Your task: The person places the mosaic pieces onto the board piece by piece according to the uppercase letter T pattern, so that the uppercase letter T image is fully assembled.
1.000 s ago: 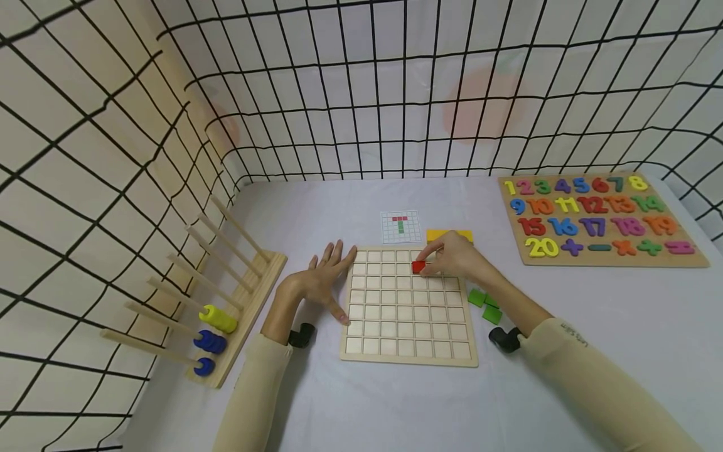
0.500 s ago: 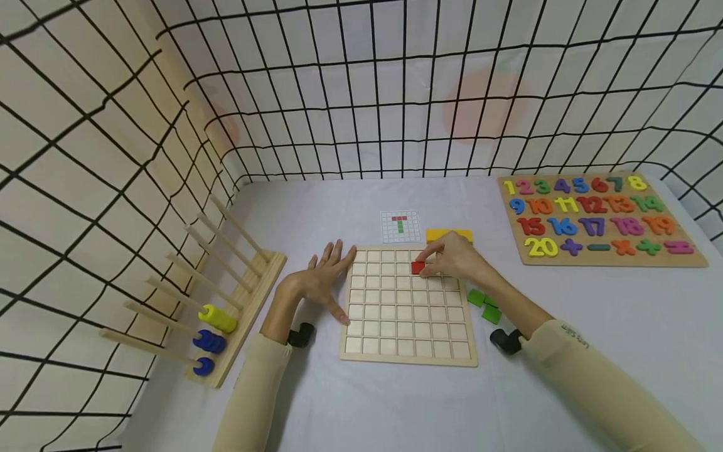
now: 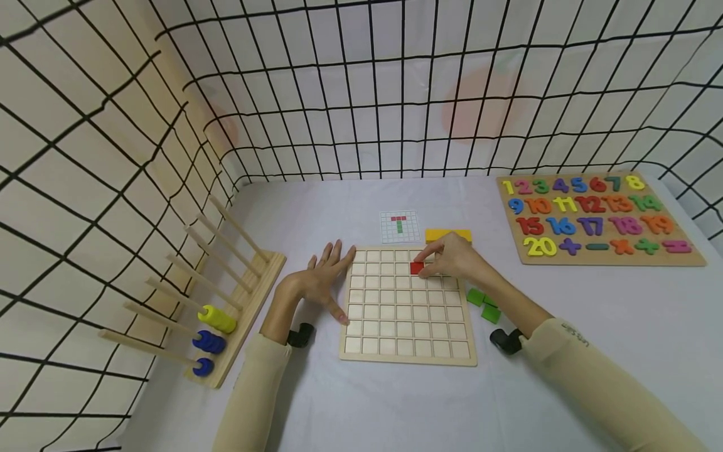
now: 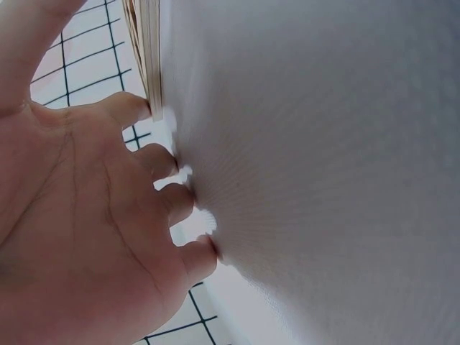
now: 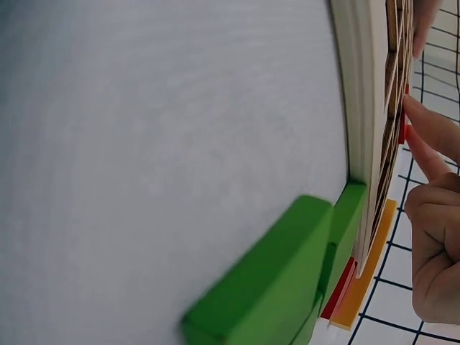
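My right hand (image 3: 452, 256) pinches a red square tile (image 3: 417, 269) between thumb and forefinger, at a cell in the second row from the top of a wooden grid board (image 3: 409, 361). In the right wrist view those fingertips meet the red tile (image 5: 402, 131) at the board's top face. Spread out flat on the cloth, my left hand (image 3: 319, 280) touches the board's left edge with thumb and forefinger. The left wrist view shows its palm (image 4: 93, 201) and a fingertip against the board's side (image 4: 152, 65). Part of the board's upper right lies under my right hand.
Green tiles (image 3: 490, 314) lie by the board's right edge. Behind it are a printed card (image 3: 390, 235) with a red-and-green T and a yellow bar (image 3: 460, 235). A peg stand (image 3: 262, 285) is left, a number puzzle (image 3: 607, 258) right, black wire mesh (image 3: 402, 119) behind.
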Tool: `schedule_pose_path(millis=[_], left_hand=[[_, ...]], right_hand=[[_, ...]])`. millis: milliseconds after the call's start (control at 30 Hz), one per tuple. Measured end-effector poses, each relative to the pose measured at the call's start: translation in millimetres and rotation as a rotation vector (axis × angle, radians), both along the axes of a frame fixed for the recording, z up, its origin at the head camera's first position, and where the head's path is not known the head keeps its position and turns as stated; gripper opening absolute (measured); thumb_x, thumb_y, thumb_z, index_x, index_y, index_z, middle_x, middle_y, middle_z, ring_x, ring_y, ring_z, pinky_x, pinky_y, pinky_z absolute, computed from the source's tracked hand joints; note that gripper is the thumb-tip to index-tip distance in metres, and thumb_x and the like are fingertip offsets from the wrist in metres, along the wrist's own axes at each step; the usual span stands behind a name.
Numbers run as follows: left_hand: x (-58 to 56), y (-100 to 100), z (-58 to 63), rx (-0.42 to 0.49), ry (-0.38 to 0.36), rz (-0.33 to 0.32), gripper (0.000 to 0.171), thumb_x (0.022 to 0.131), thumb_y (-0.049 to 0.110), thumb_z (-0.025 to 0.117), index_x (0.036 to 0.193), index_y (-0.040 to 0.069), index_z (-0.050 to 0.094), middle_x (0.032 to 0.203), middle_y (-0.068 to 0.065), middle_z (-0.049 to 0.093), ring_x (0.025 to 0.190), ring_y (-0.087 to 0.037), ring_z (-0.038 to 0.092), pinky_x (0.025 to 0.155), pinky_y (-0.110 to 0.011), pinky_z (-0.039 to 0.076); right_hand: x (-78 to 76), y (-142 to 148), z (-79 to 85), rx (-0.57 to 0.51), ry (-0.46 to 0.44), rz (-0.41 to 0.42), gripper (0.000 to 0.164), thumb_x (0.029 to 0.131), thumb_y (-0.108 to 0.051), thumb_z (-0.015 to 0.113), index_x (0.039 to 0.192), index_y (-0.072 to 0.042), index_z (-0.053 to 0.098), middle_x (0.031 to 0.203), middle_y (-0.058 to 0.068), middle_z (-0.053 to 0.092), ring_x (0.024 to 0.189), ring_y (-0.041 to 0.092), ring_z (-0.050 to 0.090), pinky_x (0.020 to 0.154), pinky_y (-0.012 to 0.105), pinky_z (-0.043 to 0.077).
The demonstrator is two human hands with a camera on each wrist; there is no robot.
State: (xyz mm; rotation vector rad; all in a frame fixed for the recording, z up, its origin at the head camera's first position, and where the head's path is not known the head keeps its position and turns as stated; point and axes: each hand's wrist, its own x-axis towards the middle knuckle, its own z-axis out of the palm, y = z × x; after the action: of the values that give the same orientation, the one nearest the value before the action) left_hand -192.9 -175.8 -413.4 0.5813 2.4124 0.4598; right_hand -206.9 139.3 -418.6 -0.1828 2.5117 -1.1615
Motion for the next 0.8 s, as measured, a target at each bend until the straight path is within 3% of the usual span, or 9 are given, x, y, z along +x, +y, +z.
schedule_pose_path(millis=[233,333,367,433,467,533,600,800], left_hand=[[-0.3,0.7,0.9,0.003,0.000,-0.001,0.152,0.065,0.042,0.098,0.166,0.018,-0.013,0.168,-0.018,-0.030,0.157,-0.036,-0.028,0.128,-0.061,-0.013],[-0.2,0.7,0.7,0.006,-0.004,-0.004,0.151,0.066,0.042,0.098,0.166,0.018,-0.013,0.168,-0.017,-0.031,0.157,-0.036,-0.029,0.128,-0.061,-0.013],[-0.1,0.8,0.9,0.012,-0.004,-0.003,0.152,0.066,0.041,0.098,0.166,0.017,-0.013,0.168,-0.018,-0.031,0.157,-0.036,-0.029,0.128,-0.061,-0.013],[0.2,0.8,0.9,0.013,-0.004,-0.002,0.152,0.065,0.041,0.098,0.166,0.017,-0.012,0.168,-0.018,-0.031,0.157,-0.037,-0.029,0.128,-0.062,-0.013],[0.3,0.8,0.9,0.014,-0.004,-0.001,0.152,0.065,0.041,0.098,0.166,0.017,-0.012,0.168,-0.018,-0.031,0.157,-0.037,-0.029,0.128,-0.062,-0.013],[0.7,0.7,1.1,0.013,-0.003,-0.002,0.152,0.065,0.041,0.099,0.166,0.017,-0.012,0.168,-0.019,-0.031,0.157,-0.037,-0.028,0.128,-0.062,-0.013],[0.9,0.6,1.1,0.014,-0.003,0.000,0.152,0.065,0.041,0.099,0.166,0.017,-0.012,0.168,-0.019,-0.030,0.157,-0.037,-0.028,0.128,-0.062,-0.012],[0.5,0.5,0.5,0.007,-0.002,0.002,0.152,0.065,0.042,0.098,0.166,0.018,-0.012,0.168,-0.017,-0.030,0.157,-0.036,-0.028,0.128,-0.061,-0.013]], right_hand=[[-0.5,5.8,1.6,-0.021,-0.030,0.027,0.032,0.085,-0.022,0.084,0.114,-0.010,0.080,0.157,0.022,0.050,0.150,0.045,0.035,0.121,0.067,0.029],[0.0,15.0,2.8,0.000,-0.020,0.031,0.036,0.087,-0.026,0.083,0.119,-0.012,0.079,0.157,0.021,0.050,0.143,0.039,0.042,0.115,0.060,0.039],[0.1,19.3,3.1,0.009,-0.013,0.027,0.037,0.087,-0.026,0.082,0.120,-0.012,0.078,0.153,0.021,0.053,0.135,0.035,0.046,0.107,0.054,0.044],[0.1,28.3,4.5,0.022,0.002,0.022,0.039,0.088,-0.028,0.082,0.122,-0.011,0.077,0.125,0.019,0.064,0.105,0.028,0.053,0.083,0.038,0.047],[0.0,33.4,5.1,0.031,0.012,0.020,0.039,0.088,-0.028,0.082,0.123,-0.011,0.077,0.107,0.015,0.065,0.092,0.025,0.052,0.072,0.032,0.042],[0.1,43.5,6.5,0.045,0.023,0.007,0.039,0.088,-0.028,0.082,0.123,-0.010,0.076,0.079,0.006,0.050,0.072,0.020,0.042,0.060,0.027,0.029],[0.7,53.7,7.7,0.057,0.028,-0.009,0.040,0.089,-0.028,0.082,0.124,-0.009,0.076,0.067,0.001,0.033,0.061,0.018,0.034,0.054,0.026,0.023],[4.0,80.9,8.2,0.081,0.037,-0.045,0.039,0.090,-0.028,0.080,0.124,-0.007,0.075,0.062,-0.002,0.034,0.059,0.016,0.035,0.054,0.028,0.025]])
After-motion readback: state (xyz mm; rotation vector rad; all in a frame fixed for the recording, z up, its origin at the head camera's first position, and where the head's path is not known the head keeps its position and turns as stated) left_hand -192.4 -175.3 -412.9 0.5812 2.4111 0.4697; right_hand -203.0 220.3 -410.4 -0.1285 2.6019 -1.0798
